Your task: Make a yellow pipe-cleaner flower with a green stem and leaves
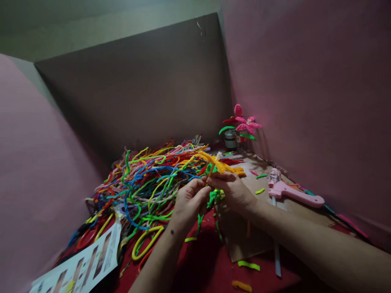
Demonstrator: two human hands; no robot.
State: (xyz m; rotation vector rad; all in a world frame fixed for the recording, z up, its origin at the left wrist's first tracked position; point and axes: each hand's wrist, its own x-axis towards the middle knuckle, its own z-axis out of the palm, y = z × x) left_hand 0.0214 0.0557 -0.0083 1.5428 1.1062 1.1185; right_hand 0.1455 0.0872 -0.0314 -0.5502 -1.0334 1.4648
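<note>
My left hand (pixel 192 199) is closed in a pinch, its fingertips meeting those of my right hand (pixel 233 191) above the front of the work surface. Between them they grip an orange pipe cleaner (pixel 210 169), which stands up from the fingertips. Just behind my right hand lie several orange pipe-cleaner pieces (pixel 227 167), some bent into loops. Green pipe-cleaner pieces (pixel 215 196) show below the hands, partly covered by the fingers. To the left and behind my left hand spreads a large tangled heap of coloured pipe cleaners (pixel 152 179).
A pink glue gun (pixel 295 195) with a glue stick (pixel 277 256) lies at right on cardboard (pixel 253 183). Behind stands a pink pipe-cleaner flower (pixel 249 125). Yellow-handled scissors (pixel 134 253) and a printed sheet (pixel 106 248) lie at left. Offcuts (pixel 249 265) dot the red cloth (pixel 198 260).
</note>
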